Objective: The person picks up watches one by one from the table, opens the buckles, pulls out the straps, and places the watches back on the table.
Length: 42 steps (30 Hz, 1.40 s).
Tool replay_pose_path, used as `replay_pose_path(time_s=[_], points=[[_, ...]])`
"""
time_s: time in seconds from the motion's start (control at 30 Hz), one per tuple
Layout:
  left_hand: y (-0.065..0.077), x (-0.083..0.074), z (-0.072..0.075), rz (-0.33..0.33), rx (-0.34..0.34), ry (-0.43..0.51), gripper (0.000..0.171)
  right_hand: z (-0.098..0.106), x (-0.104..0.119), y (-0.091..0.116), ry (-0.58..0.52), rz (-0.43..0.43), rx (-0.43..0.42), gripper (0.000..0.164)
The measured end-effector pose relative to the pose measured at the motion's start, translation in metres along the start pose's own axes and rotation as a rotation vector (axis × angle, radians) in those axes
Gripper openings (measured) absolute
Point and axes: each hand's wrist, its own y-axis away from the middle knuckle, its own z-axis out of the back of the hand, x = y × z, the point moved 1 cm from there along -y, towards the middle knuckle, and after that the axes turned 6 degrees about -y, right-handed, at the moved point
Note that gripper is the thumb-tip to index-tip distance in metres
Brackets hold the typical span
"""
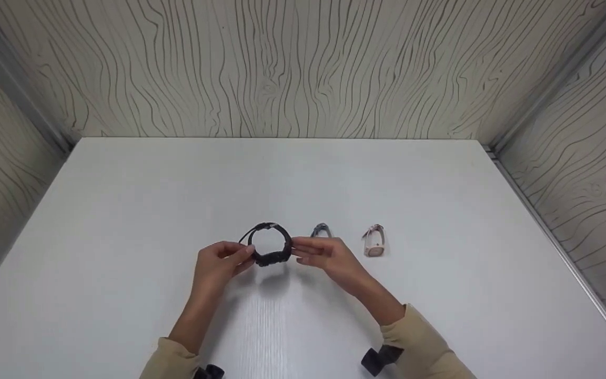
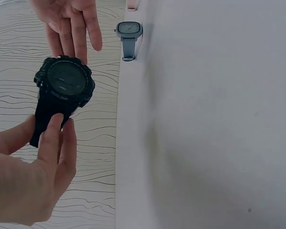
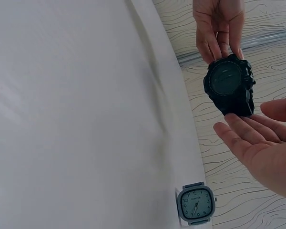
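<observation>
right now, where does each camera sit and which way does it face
Head: on the person's head, facing forward and down over the white table; left hand, right hand, forearms and beige sleeves show.
Left wrist: worn there, facing the left hand's pinch on the black sports watch; both hands show.
Right wrist: worn there, facing the right hand's fingers touching that watch; both hands show.
Shared: both wrist views show the black sports watch and grey square-faced wristwatch.

White tabletop (image 1: 124, 184), faint sheen; pale wood-grain-patterned walls (image 1: 266, 68) behind and both sides; grey corner strips (image 1: 19, 79).
</observation>
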Motion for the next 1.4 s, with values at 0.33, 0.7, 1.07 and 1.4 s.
replay_pose_path(time_s=[0.33,0.7,1.07,1.4], points=[[0.006,-0.003,-0.009,-0.03,0.058,0.059,0.037,0.011,0.008,0.008,0.004,-0.014,-0.021,0.036],[0.017,-0.008,-0.019,-0.222,0.155,-0.23,0.03,0.03,0.031,0.015,0.127,-0.006,-0.069,0.034],[0.031,-0.021,-0.028,-0.343,0.265,-0.283,0.027,0.034,0.048,0.022,0.314,0.019,0.044,0.035],[0.033,-0.026,-0.036,-0.35,0.3,-0.272,0.031,0.034,0.05,0.024,0.302,0.118,0.047,0.024]])
